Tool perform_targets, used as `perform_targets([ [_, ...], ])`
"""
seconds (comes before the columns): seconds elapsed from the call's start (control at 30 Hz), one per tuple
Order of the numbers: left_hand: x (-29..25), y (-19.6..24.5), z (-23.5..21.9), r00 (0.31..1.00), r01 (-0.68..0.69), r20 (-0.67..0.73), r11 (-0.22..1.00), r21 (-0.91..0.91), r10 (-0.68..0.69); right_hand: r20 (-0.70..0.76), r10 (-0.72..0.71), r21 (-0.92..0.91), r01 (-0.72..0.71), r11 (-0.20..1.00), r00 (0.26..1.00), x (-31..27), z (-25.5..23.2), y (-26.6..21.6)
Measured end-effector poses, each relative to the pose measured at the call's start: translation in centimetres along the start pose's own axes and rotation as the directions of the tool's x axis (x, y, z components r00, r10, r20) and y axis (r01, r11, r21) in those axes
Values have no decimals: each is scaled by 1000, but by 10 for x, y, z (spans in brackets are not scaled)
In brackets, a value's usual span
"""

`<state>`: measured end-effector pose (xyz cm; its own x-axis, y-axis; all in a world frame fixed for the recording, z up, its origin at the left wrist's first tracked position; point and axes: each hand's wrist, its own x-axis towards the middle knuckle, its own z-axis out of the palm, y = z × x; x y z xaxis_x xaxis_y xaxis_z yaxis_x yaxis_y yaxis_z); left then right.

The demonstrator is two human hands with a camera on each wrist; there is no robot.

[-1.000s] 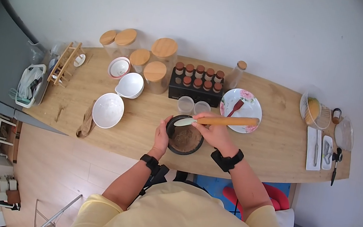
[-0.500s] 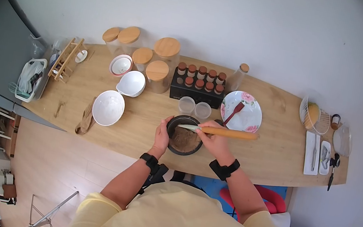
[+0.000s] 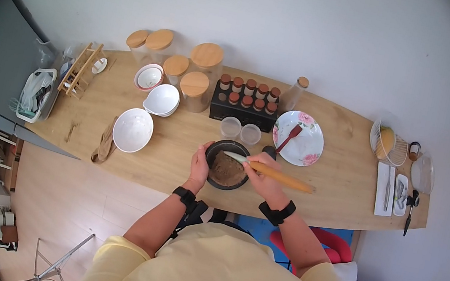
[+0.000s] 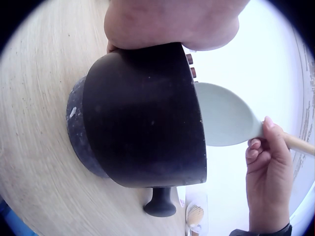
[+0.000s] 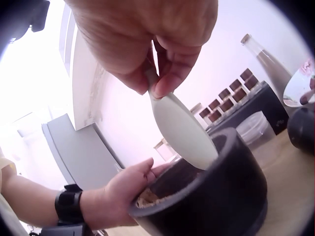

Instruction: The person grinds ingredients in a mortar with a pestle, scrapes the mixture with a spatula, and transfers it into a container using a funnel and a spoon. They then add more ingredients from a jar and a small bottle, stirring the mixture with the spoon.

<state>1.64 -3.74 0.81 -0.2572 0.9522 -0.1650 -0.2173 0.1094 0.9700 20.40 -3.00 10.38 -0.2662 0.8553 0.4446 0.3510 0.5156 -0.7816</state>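
Mortar (image 3: 225, 171), black and round, stands on the wooden bench (image 3: 337, 184) close to its near edge, about midway along its length; brown ground powder (image 3: 226, 173) lies inside. Left hand (image 3: 199, 165) grasps the mortar's left wall, fingers curled round the outside, thumb at the rim. Right hand (image 3: 264, 179) grips a spatula (image 3: 267, 171) where the pale silicone blade meets the wooden handle; the blade sits over the mortar's rim, tilted down towards the powder, and the handle runs out rightwards above the bench. Right wrist view shows the blade pinched between thumb and fingers, its tip just inside the rim. Black pestle (image 4: 160, 202) stands on the bench just beside the mortar on its far right side.

Two small clear cups (image 3: 240, 130) stand just behind the mortar. Black spice rack (image 3: 244, 108) with brown-capped jars sits behind them. Floral plate (image 3: 304, 142) carrying a red spoon (image 3: 289, 136) lies right of the rack. White bowls (image 3: 145, 117) and bamboo-lidded jars (image 3: 186, 70) occupy the far left part of the bench.
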Motion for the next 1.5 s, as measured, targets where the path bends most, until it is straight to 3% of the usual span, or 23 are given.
perform_targets([
  [0.07, -1, 0, -1, 1000, -7, 6, 1000, 12, 7, -48, -19, 22, 20, 1000, 999, 7, -2, -2],
  [0.13, 0, 0, 1, 1000, -7, -14, 1000, 10, 7, 6, -70, -83, 71, 994, 997, 13, -11, -4],
  [0.27, 0, 1, -1, 999, -34, -9, 998, 47, 34, 39, -77, -122, 81, 989, 996, 3, -11, -10],
  [0.33, 1, -3, -2, 1000, -27, 1, 999, 22, 27, 51, 16, -67, -12, 998, 999, -7, -3, -10],
  [0.47, 1, -4, -2, 1000, -2, -12, 1000, 15, 2, 27, -17, -28, 18, 999, 999, -4, 2, -14],
  [0.6, 2, -7, -1, 999, -35, 0, 999, 25, 35, 37, -30, -84, 33, 996, 999, 7, -10, -22],
  [0.67, 1, -4, -1, 1000, -24, -14, 1000, 10, 24, 116, 65, -185, -43, 982, 991, 4, -11, -26],
  [0.8, 2, -5, -1, 1000, -19, -8, 1000, 12, 19, 124, 37, -165, -16, 986, 992, -5, 3, -23],
  [0.9, 3, -7, -3, 1000, -31, -3, 999, 7, 31, 33, -11, -124, 15, 992, 999, 0, 8, -17],
  [1.0, 3, -8, -1, 999, -36, -3, 999, 3, 36, -54, 66, -24, -67, 997, 996, 9, -1, -18],
  [1.07, 3, -9, -1, 999, -29, -19, 1000, -2, 29, 39, 55, -139, -49, 989, 998, 10, -6, -19],
  [1.17, 3, -10, -2, 999, -38, -8, 999, -1, 38, 129, 36, -144, -17, 989, 991, 5, -1, -22],
  [1.27, 5, -10, -3, 999, -34, 4, 999, -17, 34, 96, 65, -9, -65, 998, 993, 2, 12, -20],
  [1.4, 4, -11, -3, 999, -39, 13, 999, 8, 38, 22, 131, -81, -129, 988, 991, 12, 1, -19],
  [1.5, 3, -7, -2, 1000, -23, 7, 999, -26, 23, 142, 218, -142, -198, 970, 966, 18, -8, -30],
])
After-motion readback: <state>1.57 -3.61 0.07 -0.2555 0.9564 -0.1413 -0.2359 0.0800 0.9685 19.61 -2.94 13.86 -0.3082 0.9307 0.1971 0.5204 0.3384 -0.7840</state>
